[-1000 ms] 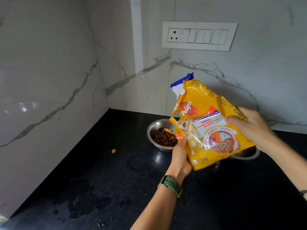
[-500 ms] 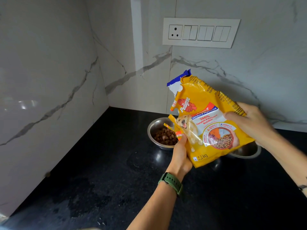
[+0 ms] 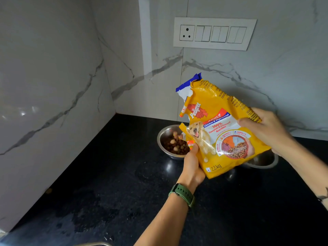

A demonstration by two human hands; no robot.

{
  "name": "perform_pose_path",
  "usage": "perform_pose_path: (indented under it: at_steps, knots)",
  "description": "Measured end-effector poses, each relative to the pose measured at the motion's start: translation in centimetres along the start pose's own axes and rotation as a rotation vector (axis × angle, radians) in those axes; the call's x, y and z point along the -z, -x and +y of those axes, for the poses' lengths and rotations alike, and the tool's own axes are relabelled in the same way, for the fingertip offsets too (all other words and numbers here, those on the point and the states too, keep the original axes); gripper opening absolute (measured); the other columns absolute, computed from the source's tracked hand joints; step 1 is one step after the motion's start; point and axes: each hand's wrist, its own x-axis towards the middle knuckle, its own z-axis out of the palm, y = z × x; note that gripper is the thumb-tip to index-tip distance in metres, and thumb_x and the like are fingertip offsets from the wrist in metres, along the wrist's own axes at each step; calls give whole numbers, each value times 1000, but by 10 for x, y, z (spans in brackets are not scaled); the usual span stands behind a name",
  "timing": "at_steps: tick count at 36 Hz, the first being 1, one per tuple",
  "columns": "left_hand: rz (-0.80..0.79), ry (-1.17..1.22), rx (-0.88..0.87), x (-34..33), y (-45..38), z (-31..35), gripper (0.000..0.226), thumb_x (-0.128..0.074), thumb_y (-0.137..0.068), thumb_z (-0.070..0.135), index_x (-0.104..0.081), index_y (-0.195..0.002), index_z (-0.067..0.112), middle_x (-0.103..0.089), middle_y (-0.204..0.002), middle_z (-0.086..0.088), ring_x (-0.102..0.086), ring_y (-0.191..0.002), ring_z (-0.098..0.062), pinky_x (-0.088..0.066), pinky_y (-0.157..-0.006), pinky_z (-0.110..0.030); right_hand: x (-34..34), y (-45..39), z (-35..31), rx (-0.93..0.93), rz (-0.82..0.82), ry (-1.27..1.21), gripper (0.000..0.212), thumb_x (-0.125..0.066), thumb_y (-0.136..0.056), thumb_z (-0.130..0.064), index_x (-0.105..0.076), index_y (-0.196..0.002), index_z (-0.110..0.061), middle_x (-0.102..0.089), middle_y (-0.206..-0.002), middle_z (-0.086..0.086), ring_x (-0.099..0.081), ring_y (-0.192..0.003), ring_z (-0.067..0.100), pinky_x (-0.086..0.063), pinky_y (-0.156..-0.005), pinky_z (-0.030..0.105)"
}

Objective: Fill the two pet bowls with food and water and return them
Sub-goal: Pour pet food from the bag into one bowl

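Note:
A yellow pet food bag [image 3: 218, 128] hangs tilted over the black counter, its torn corner pointing down to the left. My left hand [image 3: 192, 164] grips the bag's lower left edge near the opening. Gripping the right side of the bag is my right hand [image 3: 266, 128]. Brown kibble falls from the opening into a steel bowl [image 3: 164, 137] that holds a pile of kibble [image 3: 175, 145]. A second steel bowl [image 3: 262, 160] sits to the right, mostly hidden behind the bag, so its contents do not show.
Both bowls stand near the back of the black stone counter [image 3: 124, 192], in a corner of marble walls. A switch panel with a socket [image 3: 213, 33] is on the back wall. One stray kibble [image 3: 48, 190] lies by the left wall. Wet patches mark the counter's front left.
The bag has tipped a little more toward the left bowl, and kibble now drops from its opening. Both hands keep their grip. The stray kibble has rolled to the left wall.

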Motion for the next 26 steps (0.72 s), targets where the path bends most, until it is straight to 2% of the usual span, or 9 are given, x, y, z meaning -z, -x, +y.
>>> perform_pose_path:
  at_steps: [11,14,17,19,22,26]
  knots:
    - [24,9,25,-2,0,5,35,-35,-100,35,-60,-111,14,-67,-106,-12,-63,-96,-31,-48,-84,-51,-3,1,-1,-6,8,11,5,-61,-84,-13,-66,-83,-14,-73,-75,-11,-70,-72,22,-58,-73,44]
    - [11,-17,31,-3,2,5,38,-36,-99,37,-57,-121,12,-68,-105,-12,-64,-95,-30,-51,-82,-49,-4,1,0,-5,9,11,5,-61,-85,-13,-66,-83,-13,-73,-70,-13,-70,-69,18,-57,-71,40]
    - [11,-40,13,-2,0,5,41,-39,-98,37,-54,-127,12,-66,-115,-14,-62,-105,-32,-50,-86,-50,-4,0,-1,3,6,8,5,-61,-85,-13,-66,-83,-14,-73,-71,-13,-70,-69,19,-57,-70,39]
    - [15,-36,1,-1,-1,5,41,-39,-98,38,-55,-125,12,-65,-119,-14,-61,-110,-33,-49,-89,-51,-3,0,-1,6,9,3,5,-61,-85,-12,-66,-84,-13,-72,-69,-14,-70,-63,13,-56,-67,36]
    - [-3,-10,8,-3,1,6,41,-36,-98,41,-60,-117,15,-67,-113,-12,-64,-102,-30,-51,-87,-49,-3,-1,0,9,21,1,5,-61,-85,-11,-65,-84,-12,-72,-66,-14,-68,-59,7,-55,-65,33]
    - [-5,-11,15,-3,1,9,42,-35,-98,41,-59,-120,14,-65,-119,-13,-64,-102,-30,-51,-86,-48,-2,-1,2,19,35,2,11,-60,-85,-9,-65,-77,-16,-70,-63,-15,-66,-55,4,-53,-59,29]
